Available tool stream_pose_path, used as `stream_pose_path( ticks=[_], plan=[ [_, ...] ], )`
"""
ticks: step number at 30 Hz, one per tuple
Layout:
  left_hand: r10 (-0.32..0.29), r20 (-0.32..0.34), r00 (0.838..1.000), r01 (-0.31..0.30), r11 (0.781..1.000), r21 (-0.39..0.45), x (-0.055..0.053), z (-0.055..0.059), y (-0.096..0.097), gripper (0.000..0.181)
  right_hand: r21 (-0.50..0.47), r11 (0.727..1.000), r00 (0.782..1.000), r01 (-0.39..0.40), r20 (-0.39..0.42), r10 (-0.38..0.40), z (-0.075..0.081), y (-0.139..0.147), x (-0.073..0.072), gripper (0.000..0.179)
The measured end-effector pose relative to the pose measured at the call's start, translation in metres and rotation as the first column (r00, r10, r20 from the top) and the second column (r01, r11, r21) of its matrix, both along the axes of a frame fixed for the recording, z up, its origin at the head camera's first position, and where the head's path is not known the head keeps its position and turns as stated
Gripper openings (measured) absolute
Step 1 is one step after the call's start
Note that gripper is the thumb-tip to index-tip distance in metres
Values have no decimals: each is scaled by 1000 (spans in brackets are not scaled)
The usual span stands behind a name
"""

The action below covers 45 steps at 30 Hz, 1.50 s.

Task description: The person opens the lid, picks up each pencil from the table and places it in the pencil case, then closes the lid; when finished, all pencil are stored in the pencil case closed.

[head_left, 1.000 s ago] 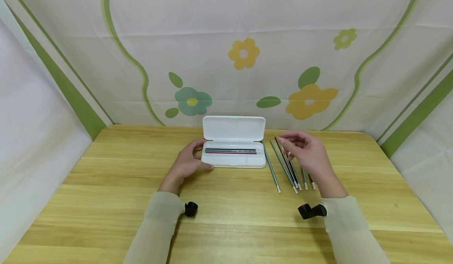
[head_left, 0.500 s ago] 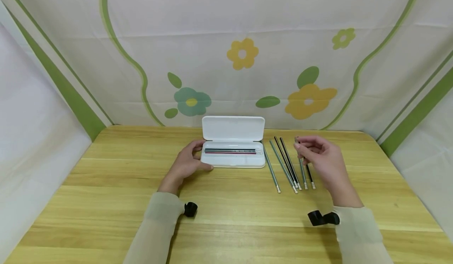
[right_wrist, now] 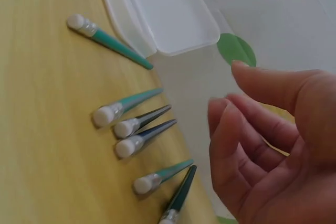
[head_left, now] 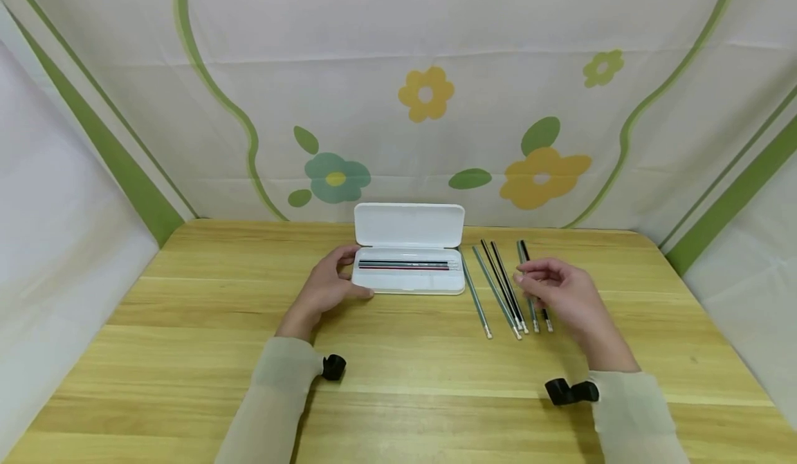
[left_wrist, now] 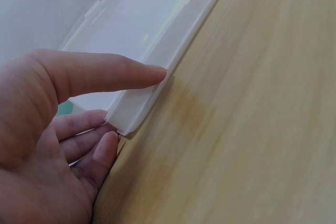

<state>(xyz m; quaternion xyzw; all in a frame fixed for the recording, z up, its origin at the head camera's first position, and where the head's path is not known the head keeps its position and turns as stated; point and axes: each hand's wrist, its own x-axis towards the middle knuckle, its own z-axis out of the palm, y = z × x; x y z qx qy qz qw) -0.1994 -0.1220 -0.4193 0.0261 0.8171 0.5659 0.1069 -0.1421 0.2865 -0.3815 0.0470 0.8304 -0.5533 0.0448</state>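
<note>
A white pencil case [head_left: 411, 282] lies with its lid up, several pencils [head_left: 405, 265] inside it, one of them red. My left hand [head_left: 324, 285] holds the case's left end: in the left wrist view the thumb [left_wrist: 121, 73] lies along the front wall while the other fingers touch the end. Over the loose pencils hovers my right hand [head_left: 557, 288], fingers loosely bent. The right wrist view shows a gap between its thumb and fingertips with nothing in it. Nearest to it are a teal pencil [head_left: 532, 315] and a black pencil [right_wrist: 181, 192].
Left of those, two black pencils [head_left: 501, 277] and a teal pencil [head_left: 492, 281] fan out on the wooden table [head_left: 423, 395]. Another teal pencil [head_left: 476, 301] lies against the case's right side. A flowered cloth [head_left: 398, 139] hangs behind the table.
My right hand has moved right from the black pencils to the rightmost pair, then down along them toward me. The left hand stays at the case.
</note>
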Motion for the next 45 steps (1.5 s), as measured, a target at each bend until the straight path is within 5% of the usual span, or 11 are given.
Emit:
stream_pose_path(
  ticks=[11,22,31,45],
  plan=[
    [-1,-4,1000,1,1000,4,0,-1,-1,90,65,998,995,-15,102,8,-21,2,-2,48],
    [0,-3,1000,0,1000,5,-1,0,-1,90,76,997,996,-4,94,-4,-18,0,-2,46],
    [4,-2,1000,-4,1000,14,-2,0,-1,90,106,994,994,36,98,-46,-16,25,-1,49],
    [2,-4,1000,-2,1000,18,0,2,-1,90,148,988,984,-36,177,9,-16,42,9,53]
  ],
)
